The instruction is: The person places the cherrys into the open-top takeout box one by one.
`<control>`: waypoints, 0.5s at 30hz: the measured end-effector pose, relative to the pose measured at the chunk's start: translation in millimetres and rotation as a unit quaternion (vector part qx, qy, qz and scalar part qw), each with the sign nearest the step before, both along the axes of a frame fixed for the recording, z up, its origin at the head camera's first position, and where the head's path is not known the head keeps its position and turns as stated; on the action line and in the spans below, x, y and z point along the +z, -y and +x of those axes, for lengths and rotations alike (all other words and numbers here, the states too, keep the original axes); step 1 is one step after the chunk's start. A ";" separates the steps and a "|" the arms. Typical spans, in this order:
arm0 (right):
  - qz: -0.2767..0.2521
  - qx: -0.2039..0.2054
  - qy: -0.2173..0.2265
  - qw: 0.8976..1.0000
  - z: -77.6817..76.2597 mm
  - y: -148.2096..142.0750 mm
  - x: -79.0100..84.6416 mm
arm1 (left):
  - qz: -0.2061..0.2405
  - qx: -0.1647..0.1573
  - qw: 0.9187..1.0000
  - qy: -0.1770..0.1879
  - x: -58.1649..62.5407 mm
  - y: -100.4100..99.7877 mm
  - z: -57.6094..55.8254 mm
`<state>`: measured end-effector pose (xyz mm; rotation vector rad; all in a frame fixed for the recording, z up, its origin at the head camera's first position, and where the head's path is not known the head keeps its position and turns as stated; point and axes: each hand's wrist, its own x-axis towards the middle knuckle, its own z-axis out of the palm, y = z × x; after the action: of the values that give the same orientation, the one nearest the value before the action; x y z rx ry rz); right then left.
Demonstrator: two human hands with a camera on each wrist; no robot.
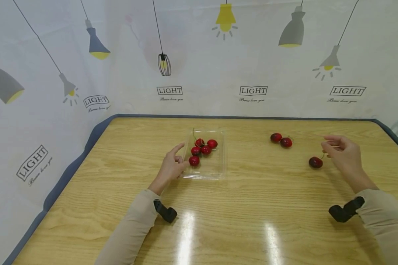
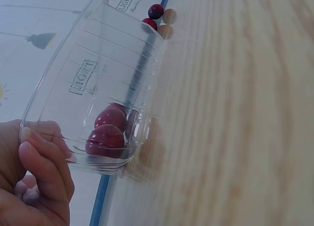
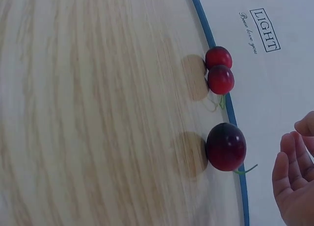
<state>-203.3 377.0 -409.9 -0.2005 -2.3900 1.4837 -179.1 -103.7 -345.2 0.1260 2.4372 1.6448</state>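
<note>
My left hand (image 1: 172, 164) pinches the left rim of a clear plastic box (image 1: 212, 167), which stands on the table. Several red cherries (image 1: 206, 149) lie inside, mostly toward its left and back, and one green stem pokes up. In the left wrist view, some fingers show through the box wall. On the right, my right hand (image 1: 346, 156) hovers just beside a single dark cherry (image 1: 316, 162), thumb and index finger close together. The right wrist view shows a gap between these fingertips and the green stem (image 3: 247, 170); the cherry rests on the table.
Two more cherries (image 1: 281, 140) lie side by side farther back, between the box and the single cherry. The wooden table (image 1: 252, 198) has a dark blue back edge against a white curtain (image 1: 202, 66) printed with lamps. Black wrist cameras sit on both sleeves.
</note>
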 end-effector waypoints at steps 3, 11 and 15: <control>0.002 -0.008 0.001 1.000 -3.5 -8.4 -7.0 | 0.004 -0.001 1.000 -0.001 -2.2 0.7 -1.5; 0.029 -0.026 0.036 0.999 -2.1 -21.3 -10.4 | 0.012 0.008 1.000 0.000 -26.3 6.2 -16.4; 0.055 -0.035 0.077 0.995 2.9 -22.0 -8.3 | 0.004 0.010 1.000 -0.010 -31.2 6.7 -18.5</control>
<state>-200.4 399.0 -418.1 -0.3828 -2.5490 1.3455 -197.6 -110.4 -376.4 0.1186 2.4537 1.6707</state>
